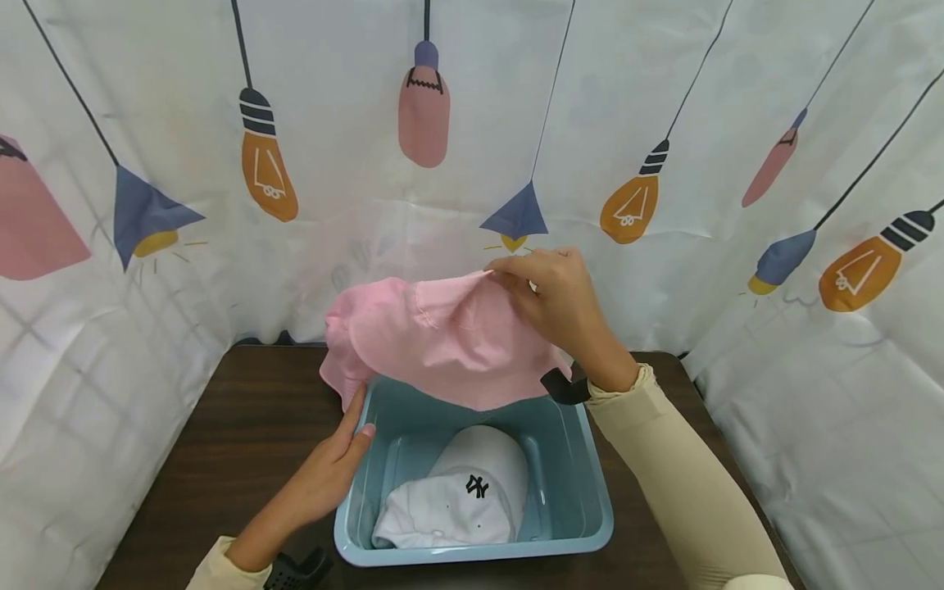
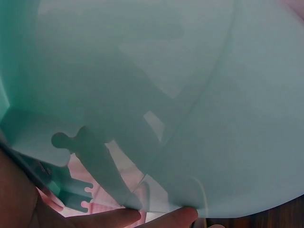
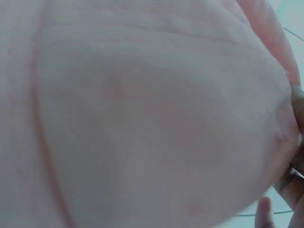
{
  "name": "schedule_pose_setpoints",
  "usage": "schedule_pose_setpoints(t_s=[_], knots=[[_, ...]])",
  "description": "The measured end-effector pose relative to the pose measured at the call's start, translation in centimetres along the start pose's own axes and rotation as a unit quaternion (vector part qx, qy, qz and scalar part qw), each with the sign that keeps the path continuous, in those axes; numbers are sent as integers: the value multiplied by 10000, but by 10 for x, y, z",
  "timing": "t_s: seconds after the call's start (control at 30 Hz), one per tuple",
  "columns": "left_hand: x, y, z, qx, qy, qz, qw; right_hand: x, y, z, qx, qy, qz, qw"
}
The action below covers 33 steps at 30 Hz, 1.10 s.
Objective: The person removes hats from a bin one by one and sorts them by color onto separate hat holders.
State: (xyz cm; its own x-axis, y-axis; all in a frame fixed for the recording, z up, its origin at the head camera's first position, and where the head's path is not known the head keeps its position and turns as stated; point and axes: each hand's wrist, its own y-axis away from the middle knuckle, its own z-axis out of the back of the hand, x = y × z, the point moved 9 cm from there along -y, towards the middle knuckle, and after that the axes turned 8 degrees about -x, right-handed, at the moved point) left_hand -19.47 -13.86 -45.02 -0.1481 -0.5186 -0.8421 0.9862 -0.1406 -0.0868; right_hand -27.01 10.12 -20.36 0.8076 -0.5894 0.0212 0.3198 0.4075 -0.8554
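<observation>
My right hand [image 1: 553, 295] pinches the top edge of a pink cloth hat [image 1: 457, 336], holding it above the back of a blue plastic basin [image 1: 472, 553]. The hat sags with folds, its wide rounded edge hanging over the basin's far rim. Close up, pink fabric [image 3: 152, 123] fills most of the right wrist view. My left hand [image 1: 324, 475] grips the basin's left rim, thumb over the rim and fingers along the outside. Inside the basin lies a white baseball cap [image 1: 457, 500] with a dark embroidered logo. In the left wrist view, fingertips [image 2: 183, 216] touch the basin wall [image 2: 142, 95].
The basin stands on a dark brown wooden table [image 1: 243, 426]. A white curtain [image 1: 354, 205] printed with hanging lamps and bulbs encloses the table at the back and both sides. Black wrist mounts [image 1: 564, 385] are worn on both arms.
</observation>
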Motion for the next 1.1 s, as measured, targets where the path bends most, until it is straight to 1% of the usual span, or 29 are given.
schedule_pose_setpoints(t_s=[0.13,0.3,0.37,0.53,0.73,0.83,0.93,1.1], knots=[[0,0,0,-22,-29,9,10000,-4,-15,-5,-195,158,22,9997],[0,0,0,-36,-17,-44,10000,-8,-29,-15,-326,252,138,9991],[0,1,0,-43,-6,-51,10000,-10,-33,-19,-386,239,142,9989],[-1,1,1,-63,-3,-67,10000,-16,-44,-27,-593,90,-15,9982],[-1,2,2,-94,-42,-68,9999,-19,-58,-37,-960,-13,-73,9954],[-2,3,2,-95,-51,-51,9999,-19,-64,-46,-1064,41,-236,9940],[-1,3,2,-82,-49,-24,10000,-20,-67,-58,-1076,160,-511,9927],[0,2,1,-86,-56,-12,9999,-19,-63,-83,-978,531,-894,9898]])
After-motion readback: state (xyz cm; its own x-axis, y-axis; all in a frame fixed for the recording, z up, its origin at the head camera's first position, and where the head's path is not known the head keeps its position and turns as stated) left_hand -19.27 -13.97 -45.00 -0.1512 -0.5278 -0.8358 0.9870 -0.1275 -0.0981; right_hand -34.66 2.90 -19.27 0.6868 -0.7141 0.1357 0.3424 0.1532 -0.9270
